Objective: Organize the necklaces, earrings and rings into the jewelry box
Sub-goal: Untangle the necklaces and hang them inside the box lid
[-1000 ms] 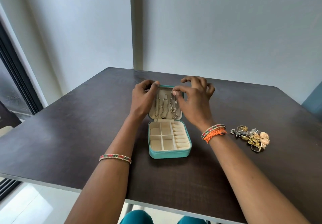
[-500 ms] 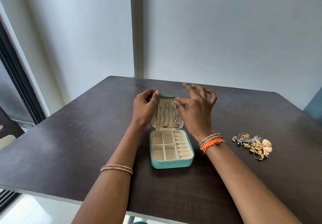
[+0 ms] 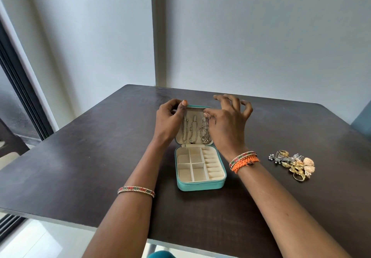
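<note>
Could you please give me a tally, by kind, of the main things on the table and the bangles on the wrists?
Jewelry box, open: 1
Necklaces hung in its lid: 3
Heap of loose earrings and rings (pieces too tangled to count): 1
Beaded bangles, left wrist and right wrist: 2
Orange braided band: 1
Total: 8

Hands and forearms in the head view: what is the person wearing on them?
Both forearms are bare, no sleeves showing. The left hand has one thin bangle up the forearm, studded in red, green and pale stones. The right hand has a similar beaded bangle at the wrist beside a braided orange thread band. No finger rings can be made out.
</note>
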